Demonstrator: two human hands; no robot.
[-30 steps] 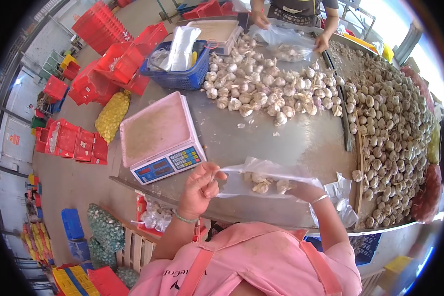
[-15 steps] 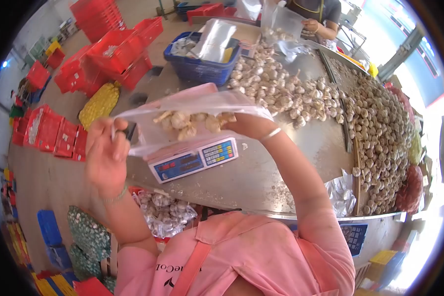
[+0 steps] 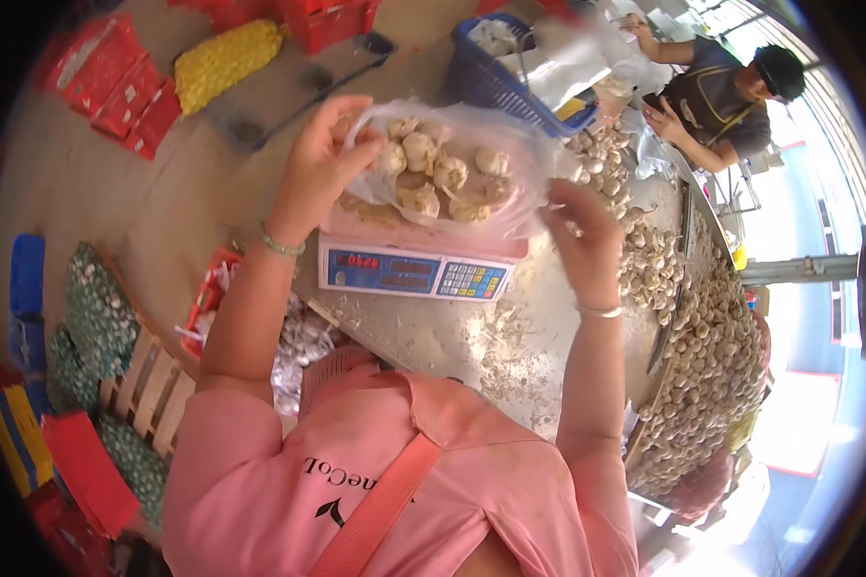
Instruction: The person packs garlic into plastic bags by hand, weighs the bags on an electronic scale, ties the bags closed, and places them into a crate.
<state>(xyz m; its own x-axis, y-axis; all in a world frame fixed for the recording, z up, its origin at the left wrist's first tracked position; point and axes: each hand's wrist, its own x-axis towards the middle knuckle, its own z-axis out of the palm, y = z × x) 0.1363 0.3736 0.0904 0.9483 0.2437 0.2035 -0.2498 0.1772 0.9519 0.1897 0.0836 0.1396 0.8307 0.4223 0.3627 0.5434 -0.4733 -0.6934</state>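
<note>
A clear plastic bag (image 3: 524,144) with several garlic bulbs (image 3: 449,173) in it lies over the pink top of a digital scale (image 3: 419,272). Its red digits are lit but too blurred to read surely. My left hand (image 3: 329,159) pinches the bag's left edge between thumb and fingers. At the bag's right edge is my right hand (image 3: 587,236), its fingers curled together on the plastic. Right of the scale, a heap of loose garlic (image 3: 649,264) covers part of the metal table (image 3: 462,337).
A blue basket (image 3: 486,82) with plastic bags stands behind the scale. At the far right, a co-worker (image 3: 712,106) stands beyond the heap. More garlic (image 3: 702,385) fills the table's right side. Bagged garlic (image 3: 303,351) lies below the table edge; red crates (image 3: 115,87) stand left.
The bag has come down over the scale and its bulbs have spread out. My right hand has come out of the bag to its right edge. The view has turned.
</note>
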